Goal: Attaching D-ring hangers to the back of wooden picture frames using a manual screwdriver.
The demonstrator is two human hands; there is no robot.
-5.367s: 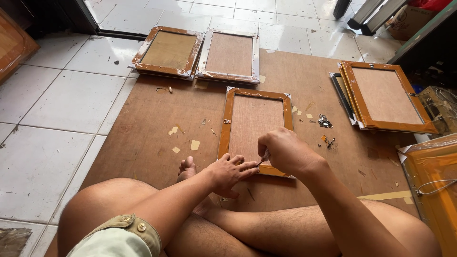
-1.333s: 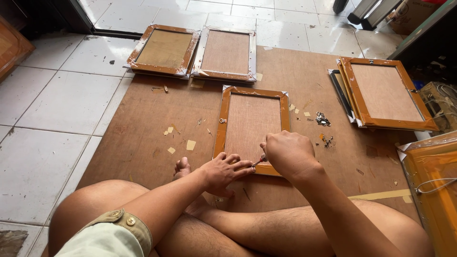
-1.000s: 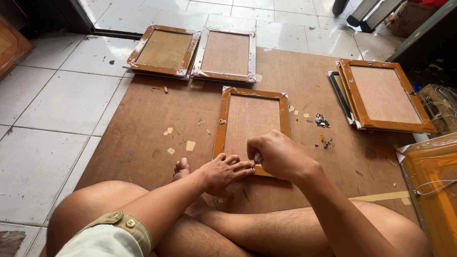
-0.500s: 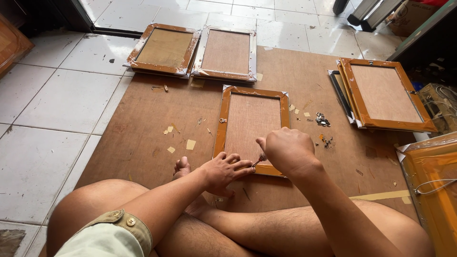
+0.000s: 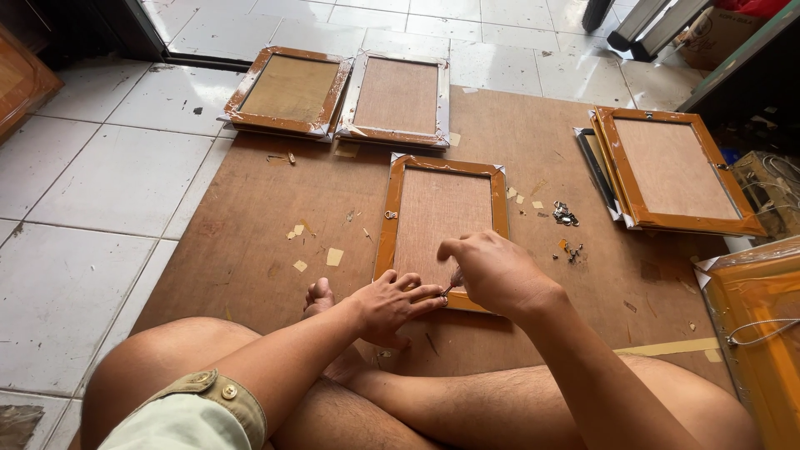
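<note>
We press a small tool at the near edge of the picture frame (image 5: 442, 225)

Since a second ago our right hand (image 5: 492, 271) has drawn back off the backing to the lower rail, fist clamped on a thin tool (image 5: 454, 282); our left hand (image 5: 392, 302) stays flat, fingers together, steadying that edge. The frame lies mid-picture on the brown board (image 5: 250, 225), loose hardware (image 5: 567, 215) to its right, open board to its left.

Daylit white tiled floor (image 5: 92, 192) under a brown hardboard sheet (image 5: 250, 217), dark doorway (image 5: 92, 25) at top left.
</note>
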